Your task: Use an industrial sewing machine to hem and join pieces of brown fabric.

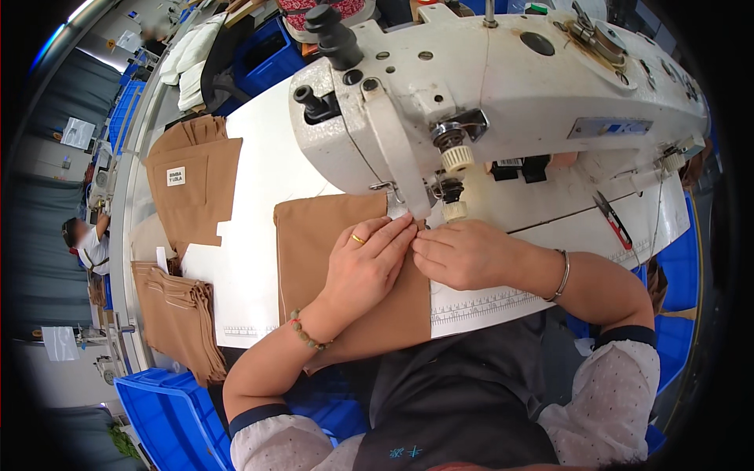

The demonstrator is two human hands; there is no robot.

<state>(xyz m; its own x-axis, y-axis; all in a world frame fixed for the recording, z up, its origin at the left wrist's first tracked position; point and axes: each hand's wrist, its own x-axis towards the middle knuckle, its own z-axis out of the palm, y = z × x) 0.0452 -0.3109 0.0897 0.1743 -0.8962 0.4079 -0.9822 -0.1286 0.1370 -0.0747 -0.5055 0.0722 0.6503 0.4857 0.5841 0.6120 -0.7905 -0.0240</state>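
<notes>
A piece of brown fabric (330, 235) lies on the white sewing table, its far right corner under the needle end of a white sewing machine (503, 86). My left hand (367, 263) rests on the fabric, fingers stretched toward the needle area, a ring on one finger. Close beside it, my right hand (459, 255) pinches the fabric's right edge between thumb and fingertips. The fingertips of both hands nearly meet just in front of the machine's presser area. The needle itself is hidden behind the white guard and my fingers.
Brown pieces with a sewn label (196, 177) and a stack of folded brown fabric (177, 318) lie at the left. Red-handled snips (615, 221) rest right of the machine. Blue bins (173, 416) stand below the table. Another person (90, 243) sits far left.
</notes>
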